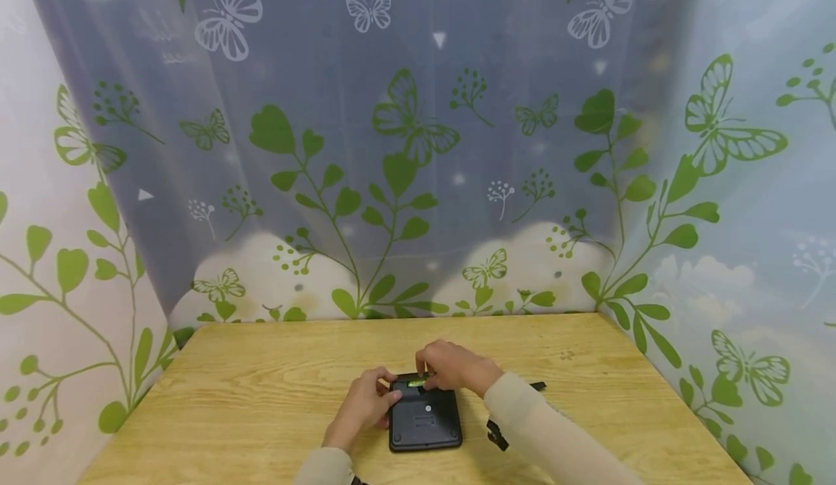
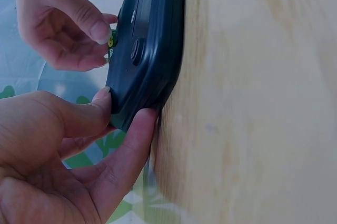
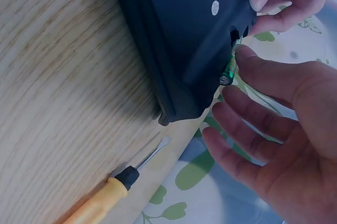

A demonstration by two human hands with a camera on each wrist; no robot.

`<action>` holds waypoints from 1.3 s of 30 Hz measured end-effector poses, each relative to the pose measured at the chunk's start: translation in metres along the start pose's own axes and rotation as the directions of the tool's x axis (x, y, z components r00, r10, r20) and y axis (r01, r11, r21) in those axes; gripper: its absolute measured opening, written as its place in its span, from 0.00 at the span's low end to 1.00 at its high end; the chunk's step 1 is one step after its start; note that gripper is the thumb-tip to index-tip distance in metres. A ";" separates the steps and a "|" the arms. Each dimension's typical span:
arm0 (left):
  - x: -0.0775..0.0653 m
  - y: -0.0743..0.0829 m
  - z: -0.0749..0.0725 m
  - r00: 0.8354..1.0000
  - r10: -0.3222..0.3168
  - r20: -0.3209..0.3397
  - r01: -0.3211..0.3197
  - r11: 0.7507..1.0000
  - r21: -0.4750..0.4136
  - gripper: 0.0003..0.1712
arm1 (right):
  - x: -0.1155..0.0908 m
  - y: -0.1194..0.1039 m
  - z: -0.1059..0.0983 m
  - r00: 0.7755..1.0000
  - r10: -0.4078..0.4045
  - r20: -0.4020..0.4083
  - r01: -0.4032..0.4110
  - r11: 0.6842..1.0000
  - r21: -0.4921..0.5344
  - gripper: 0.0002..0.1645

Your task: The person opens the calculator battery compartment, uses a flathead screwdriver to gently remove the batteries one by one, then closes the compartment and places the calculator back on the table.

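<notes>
A flat black electronic device (image 1: 426,430) lies underside up on the table, its battery compartment at the far end. Inside that compartment sits a green battery (image 1: 416,382), whose end shows in the right wrist view. My left hand (image 1: 362,406) grips the device's left far corner, thumb on top and a finger along the side. Above the compartment, my right hand (image 1: 453,365) has its thumb on the battery (image 3: 230,69) and its index finger close by the battery's end; the other fingers are spread below. Part of the battery is hidden by the device's edge in the left wrist view.
On the wooden table (image 1: 261,398), a screwdriver (image 3: 105,197) with a yellow and black handle lies beside the device. A patterned curtain (image 1: 405,202) hangs behind the table and along both sides.
</notes>
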State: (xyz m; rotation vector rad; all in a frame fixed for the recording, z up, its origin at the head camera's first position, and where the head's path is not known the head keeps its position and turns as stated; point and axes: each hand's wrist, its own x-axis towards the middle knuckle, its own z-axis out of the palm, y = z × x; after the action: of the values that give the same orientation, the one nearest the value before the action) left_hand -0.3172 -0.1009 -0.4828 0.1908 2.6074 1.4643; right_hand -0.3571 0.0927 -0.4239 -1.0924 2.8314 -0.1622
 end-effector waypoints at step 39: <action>0.000 -0.003 0.002 0.999 0.033 -0.016 -0.033 0.999 -0.001 0.17 | 0.013 -0.007 0.008 0.999 0.046 0.017 -0.045 0.999 -0.029 0.10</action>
State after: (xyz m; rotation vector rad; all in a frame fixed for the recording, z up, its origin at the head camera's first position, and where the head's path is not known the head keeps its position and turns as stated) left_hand -0.3172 -0.1007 -0.4862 0.2237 2.6276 1.4841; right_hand -0.3611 0.0777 -0.4318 -1.0283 2.8492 -0.1082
